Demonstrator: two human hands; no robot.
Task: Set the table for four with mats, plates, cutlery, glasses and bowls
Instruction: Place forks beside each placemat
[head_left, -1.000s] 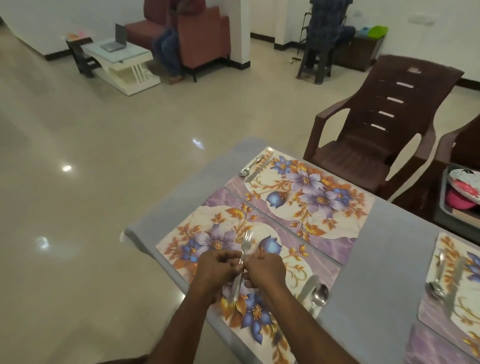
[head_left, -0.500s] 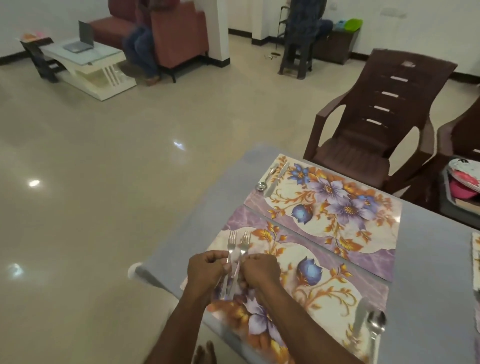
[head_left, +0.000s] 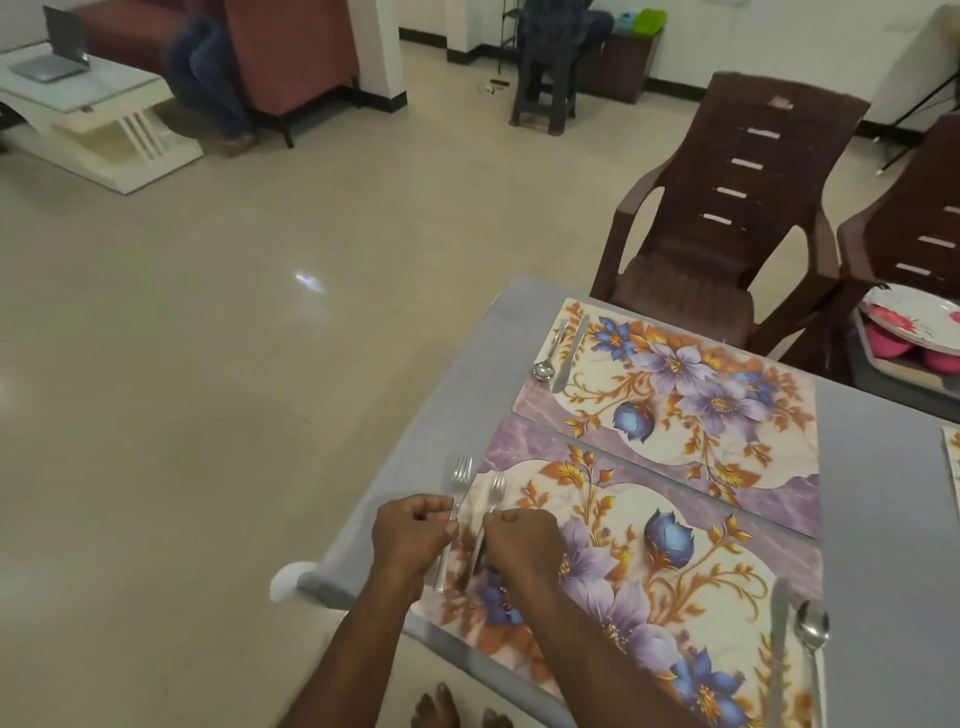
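Two floral mats lie side by side on the grey table (head_left: 872, 467). Over the left end of the near mat (head_left: 675, 582), my left hand (head_left: 410, 540) pinches one fork (head_left: 460, 480) and my right hand (head_left: 522, 545) pinches a second fork (head_left: 496, 491), tines pointing away from me. The left fork hangs over the bare table just off the mat's edge. A knife (head_left: 777, 639) and a spoon (head_left: 813, 631) lie at the near mat's right end. The far mat (head_left: 691, 395) carries a spoon (head_left: 545, 366) and a knife (head_left: 569, 353) at its left end.
Two brown plastic chairs (head_left: 737, 208) stand beyond the table; the right one holds a tray with flowered plates (head_left: 914, 317) and pink bowls (head_left: 893, 345). A third mat's edge (head_left: 951, 457) shows at the right. My bare feet stand below the table edge. People sit far across the tiled floor.
The two forks, held together a second ago, have come apart, one in each hand. My hands and view have shifted toward the mat's left end.
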